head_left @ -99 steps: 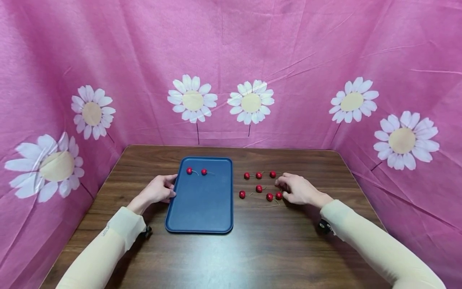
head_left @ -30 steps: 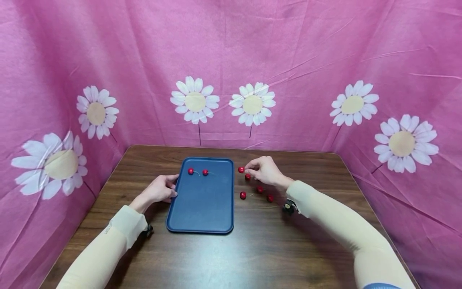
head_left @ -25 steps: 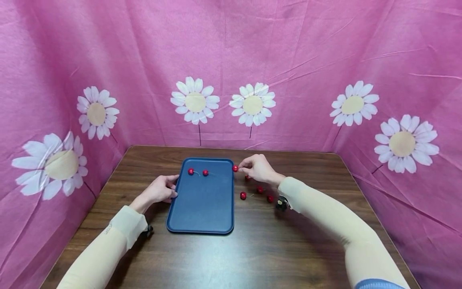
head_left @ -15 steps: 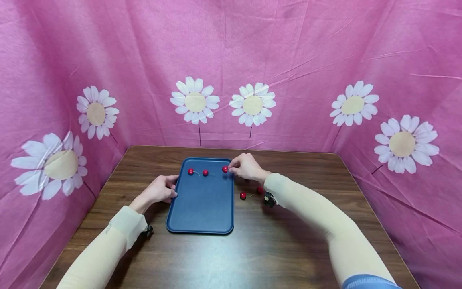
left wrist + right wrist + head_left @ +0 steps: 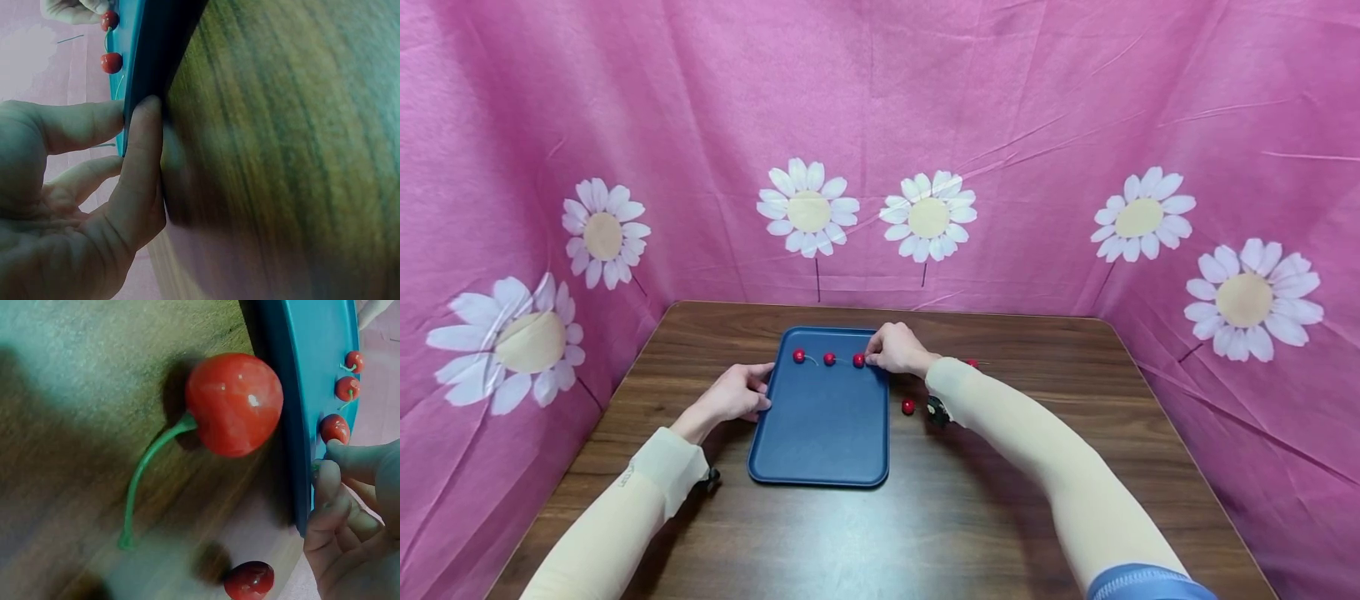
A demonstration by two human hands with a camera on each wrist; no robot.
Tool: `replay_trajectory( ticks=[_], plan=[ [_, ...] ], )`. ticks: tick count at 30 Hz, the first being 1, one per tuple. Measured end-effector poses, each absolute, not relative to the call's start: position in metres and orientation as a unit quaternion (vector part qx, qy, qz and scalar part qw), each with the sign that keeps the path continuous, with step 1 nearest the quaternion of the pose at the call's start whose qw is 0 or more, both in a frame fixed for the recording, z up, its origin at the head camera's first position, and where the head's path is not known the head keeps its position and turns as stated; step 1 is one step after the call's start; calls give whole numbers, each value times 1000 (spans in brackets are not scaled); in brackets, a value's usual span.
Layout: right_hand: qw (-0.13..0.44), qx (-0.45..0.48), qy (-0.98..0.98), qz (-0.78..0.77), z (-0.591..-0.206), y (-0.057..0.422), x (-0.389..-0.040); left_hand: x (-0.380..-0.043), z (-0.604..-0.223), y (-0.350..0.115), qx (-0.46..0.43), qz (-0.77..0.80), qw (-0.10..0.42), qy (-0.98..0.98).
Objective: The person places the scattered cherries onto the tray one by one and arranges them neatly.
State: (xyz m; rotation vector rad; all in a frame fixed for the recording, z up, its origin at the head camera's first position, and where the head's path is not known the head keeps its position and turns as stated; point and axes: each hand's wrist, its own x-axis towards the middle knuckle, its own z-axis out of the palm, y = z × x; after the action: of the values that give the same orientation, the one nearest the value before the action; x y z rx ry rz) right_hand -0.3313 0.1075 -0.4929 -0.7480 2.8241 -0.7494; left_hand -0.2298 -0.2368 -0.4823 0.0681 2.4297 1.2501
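Note:
A dark blue tray (image 5: 818,433) lies on the wooden table. My left hand (image 5: 735,393) holds its left rim; in the left wrist view the thumb and fingers (image 5: 142,134) pinch the edge. Over the tray's far right corner, my right hand (image 5: 897,348) pinches a red cherry (image 5: 858,360) by its stem side, seen in the right wrist view between thumb and finger (image 5: 356,459). The held cherry is at the tray surface, in line with two other cherries, a left one (image 5: 799,356) and a middle one (image 5: 829,359).
A loose cherry (image 5: 908,407) with a green stem lies just right of the tray. Another cherry (image 5: 973,363) shows past the right sleeve, which hides part of the table (image 5: 820,542). A pink flowered cloth (image 5: 1037,108) surrounds the table.
My right hand has picked up a cherry from the table's right side and carried it left onto the tray, beside the two there. The left hand has stayed on the rim.

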Motion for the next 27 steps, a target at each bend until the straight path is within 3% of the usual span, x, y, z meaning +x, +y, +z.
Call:
replay_trajectory(
  ticks=[15, 22, 27],
  plan=[
    [83, -223, 950, -203, -485, 105, -326, -229, -480, -235, 24, 446, 203, 871],
    [77, -249, 941, -214, -533, 117, -363, -229, -480, -234, 25, 444, 203, 873],
    [72, -249, 939, -226, -534, 118, -360, -228, -480, -234, 23, 441, 201, 874]
  ],
)
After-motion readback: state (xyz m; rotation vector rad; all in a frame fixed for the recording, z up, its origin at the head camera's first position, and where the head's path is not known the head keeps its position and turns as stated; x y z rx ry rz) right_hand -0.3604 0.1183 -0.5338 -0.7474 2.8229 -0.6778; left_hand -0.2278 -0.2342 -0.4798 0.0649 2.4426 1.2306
